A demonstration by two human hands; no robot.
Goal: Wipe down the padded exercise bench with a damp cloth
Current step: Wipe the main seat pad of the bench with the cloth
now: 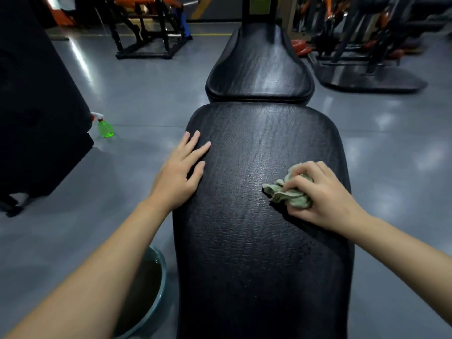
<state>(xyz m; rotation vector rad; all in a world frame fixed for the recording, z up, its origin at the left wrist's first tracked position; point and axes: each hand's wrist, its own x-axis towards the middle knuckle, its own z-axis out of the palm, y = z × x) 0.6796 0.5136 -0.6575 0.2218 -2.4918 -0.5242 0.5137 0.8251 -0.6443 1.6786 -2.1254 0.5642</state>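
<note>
Mid-wipe here: the right hand (325,192) has its fingers curled round a bunched grey-green cloth (291,193) and presses it onto the long pad (256,253) of the bench, out at about 3 o'clock near the pad's right edge. Over at 9 o'clock the left hand (181,172) lies flat on the pad's left edge, fingers straight and spread, holding nothing; it looks like a brace, steadying the body rather than cleaning.

I'd judge the job to be partway through. The near stretch of the long pad, down toward 6 o'clock, shows fine droplets, which suggests moisture has reached it. The smaller pad (259,69) up at 12 o'clock shines too, but whether that is damp or only lamp glare I cannot tell.

The next move calls for a firm sweep across toward 9 o'clock, so the left hand will have to lift clear. The cloth is wadded small, and opening it out would cover more per pass.

The upholstery is black, grained and creased, with cracks that may trap grime. A teal basin (163,263) of dark water sits on the floor at 7 o'clock for rinsing, and a green spray bottle (105,127) stands on the floor at 10 o'clock.
</note>
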